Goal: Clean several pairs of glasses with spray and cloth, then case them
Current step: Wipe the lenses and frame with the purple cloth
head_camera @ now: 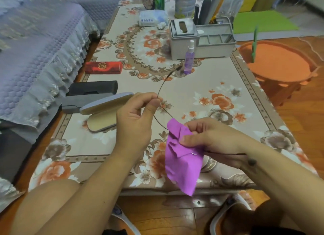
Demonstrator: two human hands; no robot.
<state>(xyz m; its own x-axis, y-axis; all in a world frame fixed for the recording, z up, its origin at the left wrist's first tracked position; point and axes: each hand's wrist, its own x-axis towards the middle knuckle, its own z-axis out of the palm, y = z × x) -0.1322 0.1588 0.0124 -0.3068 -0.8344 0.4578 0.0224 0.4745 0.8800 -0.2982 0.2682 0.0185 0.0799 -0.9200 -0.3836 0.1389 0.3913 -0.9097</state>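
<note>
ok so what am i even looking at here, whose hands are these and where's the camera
There is no machine here. The camera sits on a person's head, looking down at their own hands over a table with a flowered cover. The left hand pinches a pair of thin-framed glasses. The right hand holds a purple cloth around the glasses. On the table lie an open glasses case, a red case, two dark cases and a purple spray bottle.

Cloth (182, 164) – matt purple; table cover (219, 87) – floral fabric.
</note>
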